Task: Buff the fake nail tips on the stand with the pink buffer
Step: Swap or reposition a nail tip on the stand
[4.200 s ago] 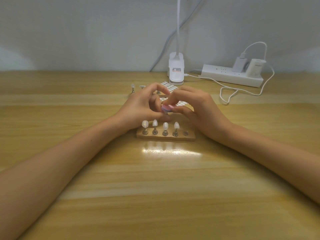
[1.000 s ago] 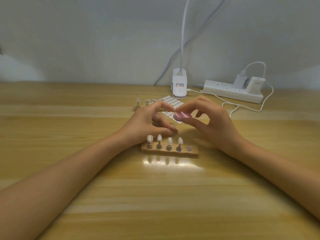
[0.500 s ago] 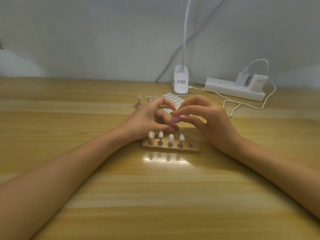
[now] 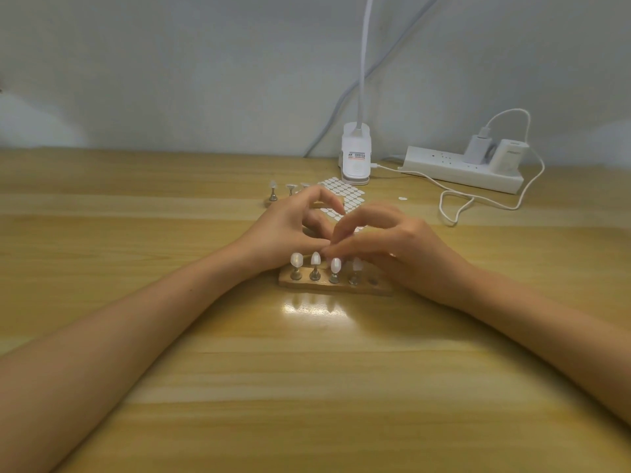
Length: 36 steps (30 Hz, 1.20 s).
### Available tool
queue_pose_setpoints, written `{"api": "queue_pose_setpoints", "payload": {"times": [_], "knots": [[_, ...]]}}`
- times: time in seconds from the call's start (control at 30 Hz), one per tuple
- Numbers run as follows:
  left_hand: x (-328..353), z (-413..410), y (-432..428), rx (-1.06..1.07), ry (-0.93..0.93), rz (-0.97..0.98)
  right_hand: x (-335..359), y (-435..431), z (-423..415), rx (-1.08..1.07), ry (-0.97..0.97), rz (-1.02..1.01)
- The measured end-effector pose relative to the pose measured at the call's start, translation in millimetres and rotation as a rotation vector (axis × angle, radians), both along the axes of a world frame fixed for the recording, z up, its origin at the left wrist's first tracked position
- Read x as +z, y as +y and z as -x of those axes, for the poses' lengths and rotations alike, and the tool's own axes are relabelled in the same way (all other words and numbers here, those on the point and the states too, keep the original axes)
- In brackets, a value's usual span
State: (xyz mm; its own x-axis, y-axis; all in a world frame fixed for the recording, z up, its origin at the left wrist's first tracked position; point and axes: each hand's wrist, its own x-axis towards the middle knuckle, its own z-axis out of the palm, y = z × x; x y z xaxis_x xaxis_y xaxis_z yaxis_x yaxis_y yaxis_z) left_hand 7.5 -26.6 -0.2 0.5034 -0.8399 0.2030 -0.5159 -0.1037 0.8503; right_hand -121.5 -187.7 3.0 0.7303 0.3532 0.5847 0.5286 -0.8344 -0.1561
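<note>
The wooden table (image 4: 307,387) runs past the frame on the left, the right and the near side; its far edge meets the wall well behind the stand (image 4: 334,287); bare wood lies in front of the stand and to its left. Two forearms cross that wood, cut off at the lower corners. The left hand (image 4: 290,230) sits just behind the stand's left end with its fingers arched, its fingertips hidden by the right hand (image 4: 399,247), so its grip cannot be told. The right hand curls over the stand's right end, thumb and forefinger tips drawn together; what they clamp is not visible, and the pink buffer cannot be made out. One power strip (image 4: 461,169) carries two chargers, far behind and right of the stand; one lamp clamp (image 4: 355,158) stands straight behind it; one sheet of white ovals (image 4: 345,192) lies partly hidden by the hands. Four nail tips (image 4: 315,258) stand on the stand, the fourth blurred; the fifth peg (image 4: 374,280) is bare. Three loose pegs (image 4: 273,191) stand behind and to the left.
</note>
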Motion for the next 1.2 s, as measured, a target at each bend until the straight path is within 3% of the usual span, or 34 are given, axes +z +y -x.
{"api": "queue_pose_setpoints", "payload": {"times": [0.1,0.23,0.4,0.53,0.7,0.83,0.9,0.97,1.2], "knots": [[-0.3,-0.5,0.2,0.013,0.008,0.002,2.6,-1.8,-1.8,-0.05,-0.018,-0.107],[-0.6,-0.4,-0.6,-0.006,-0.003,0.005,-0.9,0.0,-0.5,0.0,0.017,-0.002],[-0.6,-0.4,0.1,0.004,0.016,0.011,3.2,-3.5,-1.8,-0.063,-0.034,-0.117],[-1.0,-1.2,-0.6,-0.014,0.003,0.008,-1.7,1.1,-0.3,0.0,0.009,-0.019],[-2.0,0.1,1.3,-0.029,0.038,0.036,12.9,-13.8,0.8,-0.181,-0.079,-0.317],[-0.7,1.0,2.1,-0.037,0.013,0.023,5.2,-29.1,4.4,-0.358,0.209,-0.28],[-0.4,1.0,3.3,-0.043,0.015,0.017,3.7,-28.7,5.2,-0.399,0.214,-0.253],[-0.3,0.6,4.1,-0.053,0.029,0.016,9.8,-21.0,5.6,-0.366,0.134,-0.257],[-0.7,-1.6,4.3,-0.07,0.046,-0.006,5.3,2.0,1.2,-0.242,0.185,-0.304]]}}
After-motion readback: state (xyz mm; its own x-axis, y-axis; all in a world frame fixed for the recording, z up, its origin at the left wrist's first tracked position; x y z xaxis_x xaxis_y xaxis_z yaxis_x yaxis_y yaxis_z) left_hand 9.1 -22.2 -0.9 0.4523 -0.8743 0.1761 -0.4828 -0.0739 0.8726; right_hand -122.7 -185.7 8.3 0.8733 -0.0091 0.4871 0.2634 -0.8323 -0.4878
